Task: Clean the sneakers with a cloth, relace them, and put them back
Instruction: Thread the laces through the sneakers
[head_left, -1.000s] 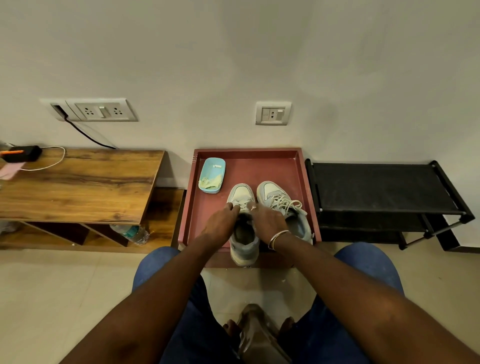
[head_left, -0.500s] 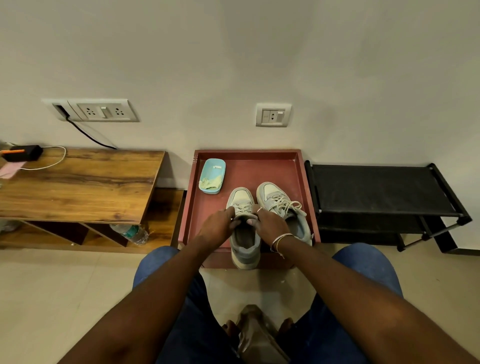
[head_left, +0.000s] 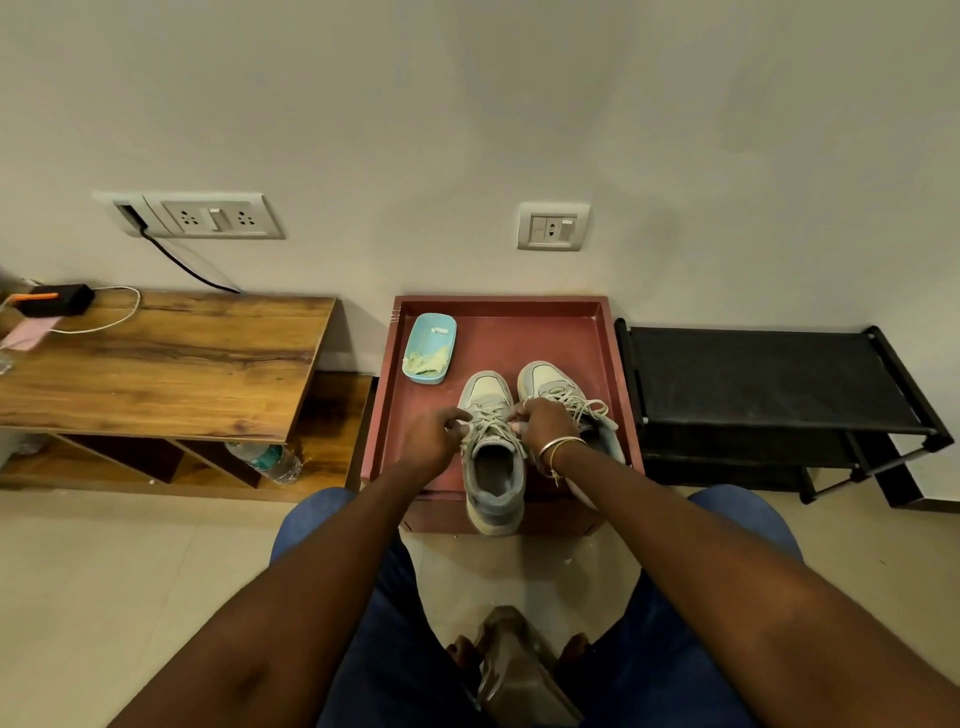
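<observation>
Two pale grey sneakers stand side by side on a red tray (head_left: 597, 332), toes toward the wall. The left sneaker (head_left: 492, 483) has its heel over the tray's front edge. My left hand (head_left: 434, 435) pinches the lace (head_left: 491, 423) on that shoe's left side, and my right hand (head_left: 540, 423), with a bangle at the wrist, pinches the lace on its right side. The right sneaker (head_left: 553, 382) is laced and partly hidden behind my right hand. A light blue dish (head_left: 430, 347) with a pale cloth in it lies at the tray's far left.
A wooden low table (head_left: 171, 364) with a charger and cable stands left, a water bottle (head_left: 270, 460) on its lower shelf. A black shoe rack (head_left: 769, 379) stands right of the tray. My knees in blue trousers frame the tiled floor.
Both hands have moved apart to the two sides of the left sneaker's lacing, and the tongue and laces now show between them. The sneaker has shifted slightly.
</observation>
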